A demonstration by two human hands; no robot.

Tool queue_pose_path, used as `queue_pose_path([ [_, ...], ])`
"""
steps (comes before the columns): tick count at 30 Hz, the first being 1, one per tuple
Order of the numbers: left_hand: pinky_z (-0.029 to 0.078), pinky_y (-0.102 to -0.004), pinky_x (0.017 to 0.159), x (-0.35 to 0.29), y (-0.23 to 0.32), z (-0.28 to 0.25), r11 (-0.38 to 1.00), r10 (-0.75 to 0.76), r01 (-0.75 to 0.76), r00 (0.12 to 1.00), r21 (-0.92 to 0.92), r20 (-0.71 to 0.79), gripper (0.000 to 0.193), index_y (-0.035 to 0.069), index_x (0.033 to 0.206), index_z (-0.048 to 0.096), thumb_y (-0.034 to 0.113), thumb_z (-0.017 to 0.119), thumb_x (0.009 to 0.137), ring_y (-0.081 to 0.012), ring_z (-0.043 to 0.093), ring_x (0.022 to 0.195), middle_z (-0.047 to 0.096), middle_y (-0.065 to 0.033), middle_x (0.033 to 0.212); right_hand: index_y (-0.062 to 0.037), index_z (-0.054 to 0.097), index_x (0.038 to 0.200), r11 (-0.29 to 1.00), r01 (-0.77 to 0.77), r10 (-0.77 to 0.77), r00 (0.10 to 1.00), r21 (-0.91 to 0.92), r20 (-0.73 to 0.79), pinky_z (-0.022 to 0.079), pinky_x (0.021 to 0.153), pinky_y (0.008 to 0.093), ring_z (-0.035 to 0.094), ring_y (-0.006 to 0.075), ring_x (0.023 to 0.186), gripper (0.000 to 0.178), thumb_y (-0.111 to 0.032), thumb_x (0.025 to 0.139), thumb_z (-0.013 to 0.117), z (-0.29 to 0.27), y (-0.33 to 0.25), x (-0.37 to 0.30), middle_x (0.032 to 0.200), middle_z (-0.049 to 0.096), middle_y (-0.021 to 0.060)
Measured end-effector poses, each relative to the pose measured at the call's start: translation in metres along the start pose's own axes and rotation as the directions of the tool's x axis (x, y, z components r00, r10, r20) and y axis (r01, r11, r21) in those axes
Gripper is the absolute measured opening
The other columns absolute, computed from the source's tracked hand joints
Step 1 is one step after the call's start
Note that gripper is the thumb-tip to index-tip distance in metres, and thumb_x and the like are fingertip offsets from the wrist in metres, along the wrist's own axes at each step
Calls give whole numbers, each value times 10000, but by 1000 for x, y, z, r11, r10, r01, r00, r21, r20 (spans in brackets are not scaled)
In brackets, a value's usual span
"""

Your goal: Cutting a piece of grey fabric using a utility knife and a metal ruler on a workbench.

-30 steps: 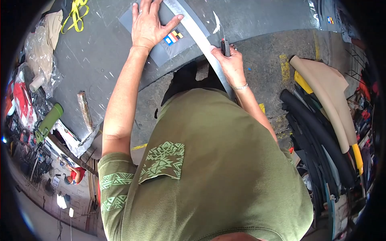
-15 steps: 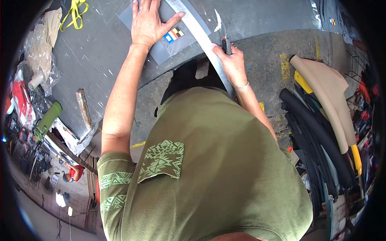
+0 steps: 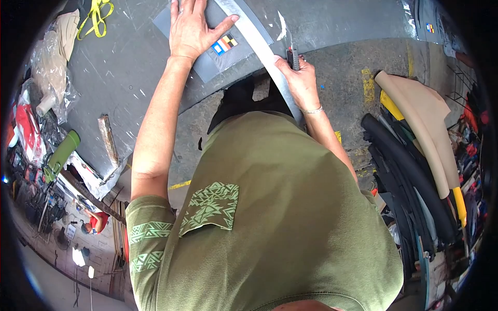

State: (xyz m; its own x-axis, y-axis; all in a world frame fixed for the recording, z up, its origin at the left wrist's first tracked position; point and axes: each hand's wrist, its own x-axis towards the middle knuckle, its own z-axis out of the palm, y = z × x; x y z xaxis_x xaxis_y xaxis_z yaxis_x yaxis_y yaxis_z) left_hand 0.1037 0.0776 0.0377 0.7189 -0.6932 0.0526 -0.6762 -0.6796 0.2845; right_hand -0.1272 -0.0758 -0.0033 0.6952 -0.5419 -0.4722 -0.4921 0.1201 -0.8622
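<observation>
A grey sheet (image 3: 207,70) with a small patch of coloured flags (image 3: 224,45) lies at the edge of the dark table. My left hand (image 3: 192,31) rests flat on it, fingers spread, thumb pointing toward a long metal straightedge (image 3: 255,44). The straightedge crosses the sheet and runs past the table edge toward my body. At its right side my right hand (image 3: 300,83) is closed around a utility knife (image 3: 294,59), with the thumb beside the straightedge. The knife's tip stands near the table edge; whether it touches anything I cannot tell.
A yellow strap (image 3: 96,19) lies at the table's far left, above plastic-wrapped material (image 3: 52,72). A wooden stick (image 3: 108,140) sits on the table's left part. Beige (image 3: 415,129) and black rolls (image 3: 410,171) stand to the right. A person in red (image 3: 97,223) is at far left.
Hardly anything differs. My right hand and the knife have shifted very slightly to the right; my left hand stays in place on the sheet.
</observation>
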Motion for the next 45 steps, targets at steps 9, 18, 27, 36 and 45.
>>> queue_pose_path([
  [9,210,-581,1242,0,1,0,1000,-16,16,1000,3,18,922,-1,1478,452,549,770,810,-440,326,1493,413,-272,1545,-10,694,749,998,33,-33,999,-47,-3,462,604,305,512,96,594,350,-314,887,802,-1,2,0,612,585,0],
  [18,212,-590,1240,-5,-15,10,997,71,-69,992,19,-101,931,0,1481,451,567,759,810,-439,324,1495,409,-269,1549,31,769,1025,994,24,-21,999,-107,30,475,698,265,533,62,757,269,-210,908,790,0,-8,-1,805,632,-50],
  [27,179,-567,1263,-4,-16,16,1000,23,-24,993,-9,-118,993,94,1479,526,783,675,778,-330,323,1525,435,-148,1575,20,779,1020,992,-113,114,993,-60,19,492,727,249,582,51,774,225,-175,912,811,-1,2,-2,839,702,-32],
  [36,187,-574,1260,-2,-17,20,1000,21,-22,993,-6,-114,986,93,1469,532,781,680,777,-324,315,1528,425,-142,1580,-23,734,824,990,-140,141,990,-34,18,432,643,239,487,35,695,229,-214,913,825,-1,-6,-3,753,615,-79],
  [45,190,-586,1256,-3,-17,20,1000,27,-29,993,-11,-117,974,98,1467,534,778,676,785,-331,322,1521,425,-142,1578,-52,661,718,995,-99,99,995,-3,-16,367,575,244,413,29,647,320,-244,914,826,2,-12,-6,692,522,-103],
])
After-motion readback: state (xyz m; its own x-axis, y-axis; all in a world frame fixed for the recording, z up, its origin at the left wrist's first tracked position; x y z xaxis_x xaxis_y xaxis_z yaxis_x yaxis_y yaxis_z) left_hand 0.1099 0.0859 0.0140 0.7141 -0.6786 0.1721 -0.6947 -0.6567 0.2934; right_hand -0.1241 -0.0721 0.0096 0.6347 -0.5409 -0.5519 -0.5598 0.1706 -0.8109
